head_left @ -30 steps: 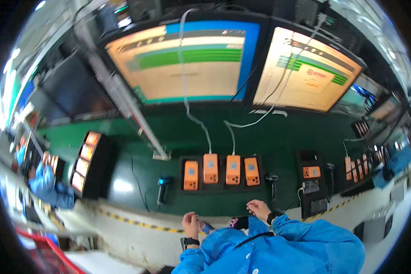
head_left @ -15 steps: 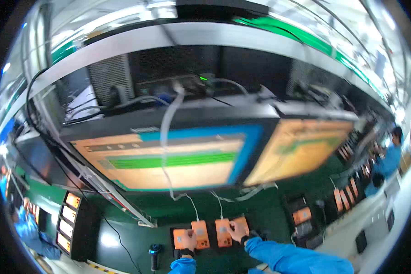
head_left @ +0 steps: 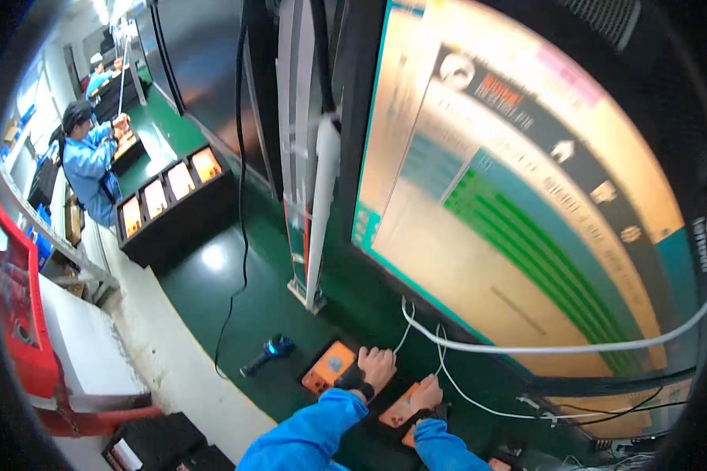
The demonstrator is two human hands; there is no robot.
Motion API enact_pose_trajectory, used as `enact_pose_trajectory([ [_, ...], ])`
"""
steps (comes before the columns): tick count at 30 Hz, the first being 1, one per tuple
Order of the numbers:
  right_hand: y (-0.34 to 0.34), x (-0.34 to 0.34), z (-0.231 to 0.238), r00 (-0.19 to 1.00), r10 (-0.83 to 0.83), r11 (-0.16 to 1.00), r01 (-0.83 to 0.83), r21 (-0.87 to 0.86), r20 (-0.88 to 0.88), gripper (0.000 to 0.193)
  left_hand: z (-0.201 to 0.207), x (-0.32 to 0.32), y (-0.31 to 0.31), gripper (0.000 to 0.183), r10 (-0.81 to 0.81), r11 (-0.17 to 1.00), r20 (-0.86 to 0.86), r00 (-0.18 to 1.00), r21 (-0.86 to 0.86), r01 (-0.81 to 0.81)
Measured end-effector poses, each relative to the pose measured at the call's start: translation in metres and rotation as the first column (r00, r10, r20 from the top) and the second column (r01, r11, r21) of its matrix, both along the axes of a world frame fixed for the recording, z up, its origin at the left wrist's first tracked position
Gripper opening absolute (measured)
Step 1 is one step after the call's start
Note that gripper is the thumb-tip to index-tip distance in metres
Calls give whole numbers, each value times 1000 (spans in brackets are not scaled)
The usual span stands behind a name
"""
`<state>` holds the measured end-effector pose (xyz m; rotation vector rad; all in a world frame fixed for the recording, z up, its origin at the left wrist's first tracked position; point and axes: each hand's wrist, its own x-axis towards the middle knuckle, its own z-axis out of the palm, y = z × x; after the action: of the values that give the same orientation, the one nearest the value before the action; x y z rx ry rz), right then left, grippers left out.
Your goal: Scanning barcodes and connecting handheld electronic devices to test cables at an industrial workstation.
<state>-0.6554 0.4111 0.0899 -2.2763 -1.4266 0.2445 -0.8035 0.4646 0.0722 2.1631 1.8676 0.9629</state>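
Note:
My left hand (head_left: pixel 375 367) is closed at the far end of an orange phone-like device (head_left: pixel 327 367) with a pale square on its back. A white cable (head_left: pixel 404 339) runs up from its fingertips. To its right, my right hand (head_left: pixel 426 393) pinches at the upper end of another orange phone-like device (head_left: pixel 397 407). A second white cable (head_left: pixel 441 363) meets its fingers. The plug ends are hidden by the fingers. Part of a further orange piece shows below the right wrist.
A black handheld scanner (head_left: pixel 269 353) lies left of the devices. A black rack (head_left: pixel 177 212) holds several orange devices. A large monitor (head_left: pixel 479 235) overhangs the green bench (head_left: pixel 200 275), beside a metal post (head_left: pixel 310 235). A person in blue (head_left: pixel 90 169) sits farther left.
My view has swung left and closer to the bench, bringing the rack, scanner and floor nearer. Both hands have moved to the cable ends of the devices.

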Motion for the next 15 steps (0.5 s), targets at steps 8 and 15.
enact_pose_trajectory([
  [8,-21,-9,-19,997,70,990,-73,-121,-26,32,5,-17,-23,12,-171,942,31,985,-287,173],
  [15,-79,-38,-19,952,296,935,-306,179,82,27,25,-41,-53,20,-143,987,260,955,-35,157],
])
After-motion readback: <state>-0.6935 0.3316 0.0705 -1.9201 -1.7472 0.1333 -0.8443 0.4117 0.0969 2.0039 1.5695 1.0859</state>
